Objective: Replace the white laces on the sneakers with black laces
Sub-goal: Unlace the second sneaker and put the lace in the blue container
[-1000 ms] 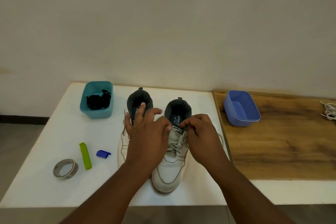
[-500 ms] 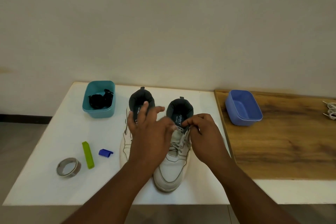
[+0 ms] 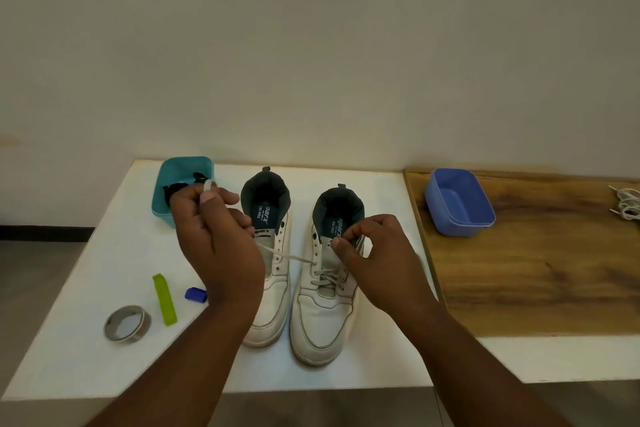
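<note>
White lace (image 3: 294,257) stretched from right sneaker (image 3: 325,302) to left hand (image 3: 214,239).

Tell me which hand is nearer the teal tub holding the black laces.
Left. The left hand, pinching a white lace, overlaps the teal tub; the right hand is over the right sneaker, well away.

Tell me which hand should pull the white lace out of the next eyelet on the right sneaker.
Probably the left hand: it already grips the freed white lace, stretched from the right sneaker. The right hand pinches at the upper eyelets, steadying.
</note>
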### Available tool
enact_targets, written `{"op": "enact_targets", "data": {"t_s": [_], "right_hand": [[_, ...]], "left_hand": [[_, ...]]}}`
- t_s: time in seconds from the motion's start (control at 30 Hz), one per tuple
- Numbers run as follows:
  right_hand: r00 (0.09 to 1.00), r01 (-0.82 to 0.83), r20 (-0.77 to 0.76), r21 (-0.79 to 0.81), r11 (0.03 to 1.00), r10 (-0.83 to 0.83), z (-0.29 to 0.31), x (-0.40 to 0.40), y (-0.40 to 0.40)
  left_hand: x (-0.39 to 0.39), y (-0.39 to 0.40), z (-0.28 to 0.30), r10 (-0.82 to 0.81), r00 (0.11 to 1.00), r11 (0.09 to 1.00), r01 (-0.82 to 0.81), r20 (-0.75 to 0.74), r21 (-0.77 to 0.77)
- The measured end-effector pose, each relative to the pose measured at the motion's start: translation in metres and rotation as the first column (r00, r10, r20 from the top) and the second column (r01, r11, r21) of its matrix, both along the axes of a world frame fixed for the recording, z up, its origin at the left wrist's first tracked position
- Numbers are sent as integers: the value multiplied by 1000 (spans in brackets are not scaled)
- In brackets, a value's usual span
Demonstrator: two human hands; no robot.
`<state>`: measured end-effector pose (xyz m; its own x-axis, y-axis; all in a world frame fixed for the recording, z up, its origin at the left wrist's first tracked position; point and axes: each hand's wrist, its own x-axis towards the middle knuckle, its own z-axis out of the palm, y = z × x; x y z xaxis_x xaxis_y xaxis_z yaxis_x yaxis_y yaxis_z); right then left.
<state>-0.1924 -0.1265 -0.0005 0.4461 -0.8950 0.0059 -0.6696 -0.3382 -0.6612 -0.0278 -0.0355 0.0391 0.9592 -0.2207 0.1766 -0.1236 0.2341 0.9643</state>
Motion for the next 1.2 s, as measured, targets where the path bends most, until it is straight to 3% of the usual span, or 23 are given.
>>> {"op": "enact_targets", "data": {"t_s": [0.1,0.23,0.33,0.47,0.53,0.6,0.67,0.73,0.8,0.87,0.93,1.03,1.2], "right_hand": [[1000,-18,-3,4,1000,18,2,-1,1],[999,-19,47,15,1000,19,1,-1,-3],[995,-5,96,23,1000,3,-1,-2,-6],[991,3,133,33,999,-7,-6,-4,-9],[991,-2,131,77,997,-8,-6,-5,-11],[993,-12,119,107,994,-1,-4,-5,-12],[995,-17,104,107,994,6,-3,-5,-12],[996,-17,94,88,996,9,-4,-4,-12],[996,-9,89,74,997,3,-4,-4,-11],[995,-2,98,61,998,-4,-3,-4,-11],[993,5,119,51,999,-11,-4,-4,-11],[992,18,120,40,999,-23,-8,-3,-10],[989,23,145,73,997,-34,-11,-5,-11]], "left_hand": [[5,0,-1,52,997,993,-56,49,100],[11,0,-16,-31,998,926,6,61,378],[11,2,-18,-43,998,876,18,41,482],[1,2,-20,-113,985,675,-23,134,737],[-2,2,-19,-133,968,675,-70,215,734],[-4,1,-17,-239,892,732,-94,385,675],[-10,-2,-22,-451,740,742,0,498,671],[-22,-5,-36,-664,582,615,68,470,785],[-33,-4,-49,-781,494,451,25,381,892],[-35,-3,-57,-819,488,352,11,302,936],[-32,-4,-59,-827,493,312,3,270,950],[-31,-7,-56,-815,520,314,27,255,949],[-27,-7,-55,-704,598,470,-12,383,882]]}}
